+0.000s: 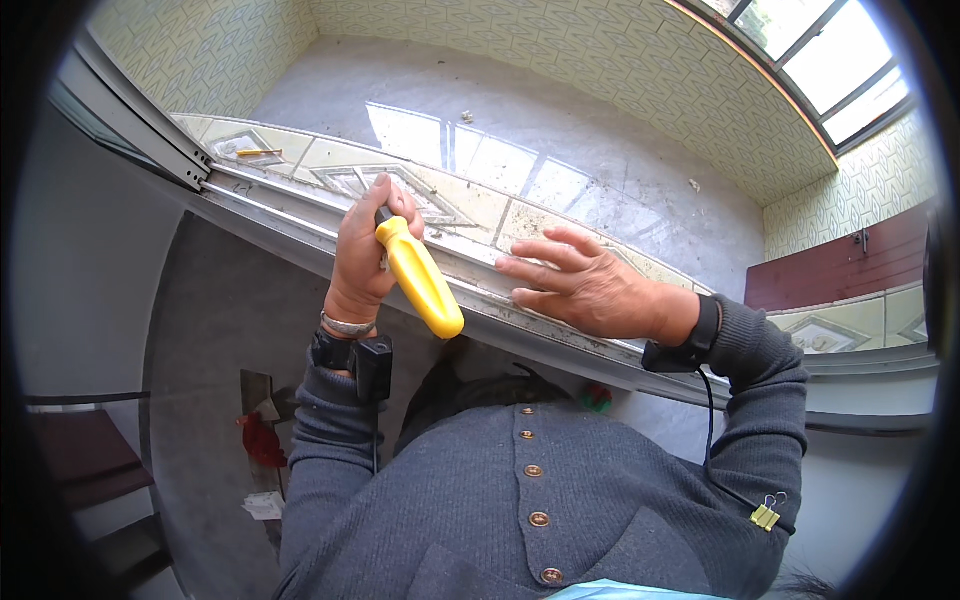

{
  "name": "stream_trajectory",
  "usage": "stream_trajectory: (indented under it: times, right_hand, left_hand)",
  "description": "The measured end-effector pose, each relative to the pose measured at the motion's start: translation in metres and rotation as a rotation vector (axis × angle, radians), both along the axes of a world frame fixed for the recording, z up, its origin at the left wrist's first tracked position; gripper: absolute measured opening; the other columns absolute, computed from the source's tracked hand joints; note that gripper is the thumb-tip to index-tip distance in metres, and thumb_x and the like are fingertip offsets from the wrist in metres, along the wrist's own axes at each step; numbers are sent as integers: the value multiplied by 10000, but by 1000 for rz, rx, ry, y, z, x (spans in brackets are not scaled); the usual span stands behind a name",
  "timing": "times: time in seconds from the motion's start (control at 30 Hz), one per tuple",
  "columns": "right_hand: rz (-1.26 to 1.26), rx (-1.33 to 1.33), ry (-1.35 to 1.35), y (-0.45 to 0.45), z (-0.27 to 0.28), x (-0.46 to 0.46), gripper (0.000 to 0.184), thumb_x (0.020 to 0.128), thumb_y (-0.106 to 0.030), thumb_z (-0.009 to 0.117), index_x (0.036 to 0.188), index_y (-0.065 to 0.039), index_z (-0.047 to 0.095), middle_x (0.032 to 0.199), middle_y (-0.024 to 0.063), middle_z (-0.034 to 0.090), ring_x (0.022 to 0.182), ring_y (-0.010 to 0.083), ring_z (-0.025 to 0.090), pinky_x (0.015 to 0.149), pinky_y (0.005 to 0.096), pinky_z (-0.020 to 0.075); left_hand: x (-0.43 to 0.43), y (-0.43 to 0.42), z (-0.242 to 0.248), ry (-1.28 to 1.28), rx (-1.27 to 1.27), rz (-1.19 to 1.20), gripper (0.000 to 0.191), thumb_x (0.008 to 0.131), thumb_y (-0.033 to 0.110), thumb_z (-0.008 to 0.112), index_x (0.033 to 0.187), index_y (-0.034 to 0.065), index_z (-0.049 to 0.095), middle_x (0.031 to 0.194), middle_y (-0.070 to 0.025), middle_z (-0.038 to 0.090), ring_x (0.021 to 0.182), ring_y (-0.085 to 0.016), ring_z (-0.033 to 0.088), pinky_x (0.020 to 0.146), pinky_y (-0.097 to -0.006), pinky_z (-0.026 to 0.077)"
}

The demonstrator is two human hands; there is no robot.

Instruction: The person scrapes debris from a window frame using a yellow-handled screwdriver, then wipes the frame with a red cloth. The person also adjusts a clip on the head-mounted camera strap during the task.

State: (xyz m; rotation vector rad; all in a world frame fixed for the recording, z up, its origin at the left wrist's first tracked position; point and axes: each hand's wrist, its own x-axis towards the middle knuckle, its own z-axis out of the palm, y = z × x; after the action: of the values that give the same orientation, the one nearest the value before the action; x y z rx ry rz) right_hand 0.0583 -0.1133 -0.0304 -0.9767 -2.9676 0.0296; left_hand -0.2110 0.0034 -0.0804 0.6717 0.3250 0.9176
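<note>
My left hand (367, 247) grips a screwdriver with a yellow handle (421, 279) near its black collar; the handle end points down towards my body. A pale metal shaft shows beyond my fingertips, over the tiled sill. My right hand (581, 281), fingers spread and palm down, is over the sliding-window track (480, 281) and holds nothing. The metal track runs slantwise below both hands and has dirt in its grooves. On the tiled sill (322, 161) at the upper left lies a slim orange-yellow object (259, 152), perhaps another tool.
A white window frame (135, 112) stands at the left end of the track. Beyond the sill is a grey floor (420, 75) with scattered debris. A dark red panel (840, 262) is at the right. A red object (261, 441) and papers (264, 505) lie low at the left.
</note>
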Motion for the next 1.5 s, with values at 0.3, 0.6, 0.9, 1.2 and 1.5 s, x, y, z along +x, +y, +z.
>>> stream_trajectory:
  times: [0.3,0.6,0.9,1.2,1.5]
  right_hand:
    - [202,515,-362,-3,-2,-11,342,810,-222,563,1124,-117,653,1354,45,504,1348,200,339,1182,423,191]
    - [275,248,-221,13,-12,-10,193,792,-141,599,954,-98,694,1117,41,603,1246,213,441,1173,468,196]
    - [-457,394,-6,50,48,19,214,834,-262,664,925,-69,679,1318,135,510,1290,304,380,1090,486,253]
    - [-41,-94,333,47,-21,-51,379,838,-80,583,1210,-146,622,1474,97,349,1375,317,279,1102,469,258]
    - [-83,-280,179,12,-2,-7,359,862,-133,540,1206,-166,637,1478,109,364,1376,304,298,1127,474,218]
  left_hand:
    - [0,1,1,-24,-17,-14,317,1008,307,428,781,89,470,717,-33,464,629,-149,493,562,-259,424]
    - [1,-1,1,-12,-14,3,315,1011,310,421,789,90,464,718,-29,456,630,-144,486,576,-257,421]
    - [0,0,1,-13,-21,15,315,1014,317,412,787,104,457,718,-21,447,613,-134,468,555,-249,414]
    - [-1,2,2,-80,-75,-14,314,1008,324,435,780,115,486,688,-19,465,605,-146,480,559,-268,410]
    - [-1,3,1,-75,-66,-25,300,1001,335,446,791,122,468,694,-15,455,604,-144,475,555,-265,410]
